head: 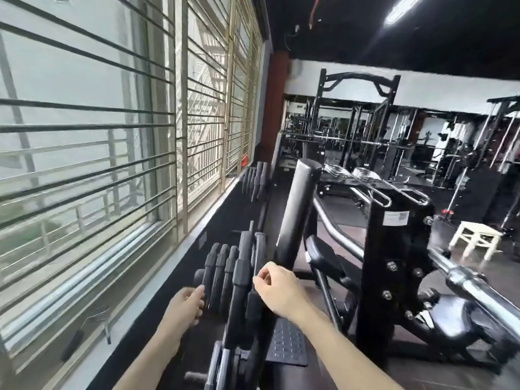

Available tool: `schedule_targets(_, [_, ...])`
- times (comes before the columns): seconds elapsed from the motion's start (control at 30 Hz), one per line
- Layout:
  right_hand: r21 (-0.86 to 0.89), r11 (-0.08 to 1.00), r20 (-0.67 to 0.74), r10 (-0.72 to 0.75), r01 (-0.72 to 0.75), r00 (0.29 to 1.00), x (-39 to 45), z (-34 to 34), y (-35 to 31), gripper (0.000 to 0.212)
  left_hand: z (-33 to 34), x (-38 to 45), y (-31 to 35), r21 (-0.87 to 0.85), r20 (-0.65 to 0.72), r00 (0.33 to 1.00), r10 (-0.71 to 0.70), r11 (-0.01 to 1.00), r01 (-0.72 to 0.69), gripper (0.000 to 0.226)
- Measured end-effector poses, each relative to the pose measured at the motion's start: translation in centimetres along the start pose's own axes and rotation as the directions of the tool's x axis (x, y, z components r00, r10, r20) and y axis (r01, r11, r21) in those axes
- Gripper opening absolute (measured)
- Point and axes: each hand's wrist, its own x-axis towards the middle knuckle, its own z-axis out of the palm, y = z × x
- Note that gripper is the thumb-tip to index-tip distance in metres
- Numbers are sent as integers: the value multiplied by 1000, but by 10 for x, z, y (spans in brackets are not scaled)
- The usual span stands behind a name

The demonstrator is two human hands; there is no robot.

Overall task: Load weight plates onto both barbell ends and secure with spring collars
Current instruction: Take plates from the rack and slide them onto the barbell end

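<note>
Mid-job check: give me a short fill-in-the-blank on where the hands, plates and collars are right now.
1. Both hands, the left hand and the right hand, reach toward the row of black weight ____ standing on edge on the rack.
2. The two spring collars lie on top of the black upright post, so neither is yet on the ____.
3. The white stool stands on the person's ____ side.

Missing words: plates; barbell; right

Gym: squat rack (pixel 357 114), weight plates (pixel 225 271), barbell (pixel 478 285).
</note>
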Motion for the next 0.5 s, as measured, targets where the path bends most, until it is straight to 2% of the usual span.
schedule_targets(0.1, [96, 995, -20, 35, -33, 999, 46, 29, -18, 18, -12, 48, -10, -174, -45, 979, -200, 966, 189, 33])
schedule_targets(0.2, [85, 996, -16, 19, -18, 1000, 92, 47, -47, 25, -16, 88, -8, -245, 50, 933, -357, 901, 358, 41])
schedule_targets(0.27, [30, 999, -38, 26, -25, 999, 121, 57, -64, 29, -16, 106, -3, -272, 154, 878, -453, 835, 478, 53])
schedule_targets(0.33, [-43, 997, -34, 63, -64, 997, 147, 69, -75, 32, -11, 125, -8, -282, 259, 818, -514, 770, 573, 70])
schedule_targets(0.43, [-118, 988, 6, 97, -96, 995, 171, 84, -89, 33, -6, 152, -22, -245, 341, 772, -537, 742, 624, 95])
schedule_targets(0.5, [-205, 973, 57, 116, -102, 992, 187, 93, -93, 47, -6, 171, -31, -226, 366, 751, -550, 730, 645, 104])
